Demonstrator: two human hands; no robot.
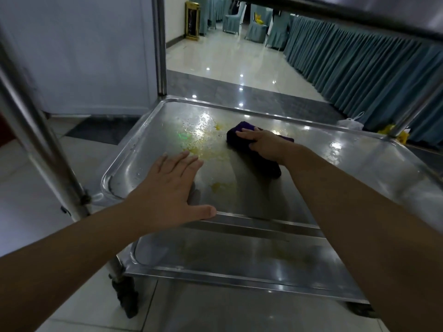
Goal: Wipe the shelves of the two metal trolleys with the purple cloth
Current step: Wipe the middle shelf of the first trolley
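A dark purple cloth [265, 164], folded into a thick oblong pad of nubby fabric, lies on the middle stainless-steel shelf [335, 178] of a metal trolley, roughly at the shelf's centre. Its long axis runs on a diagonal, from the far left end to the near right end, and its far end catches the light as a brighter violet. The right hand [261, 142] lies over the middle of the cloth, fingers stretched leftward across it and pressing down, with the thumb at the pad's near edge; it seems to be a flat press rather than a clenched hold, though the angle hides the underside. Just left of the cloth a yellow, greasy spill with beaded droplets [203, 142] spreads over the wet, shiny metal (a smaller yellow blot sits nearer the front rim). The left hand [167, 185] is spread flat on the shelf's near left part, fingers straight and together, pointing at the spill, thumb out along the front rim. The lower steel shelf [239, 255] shows beneath. A gold-framed stand [191, 21] far off bears dark marks too small to read.
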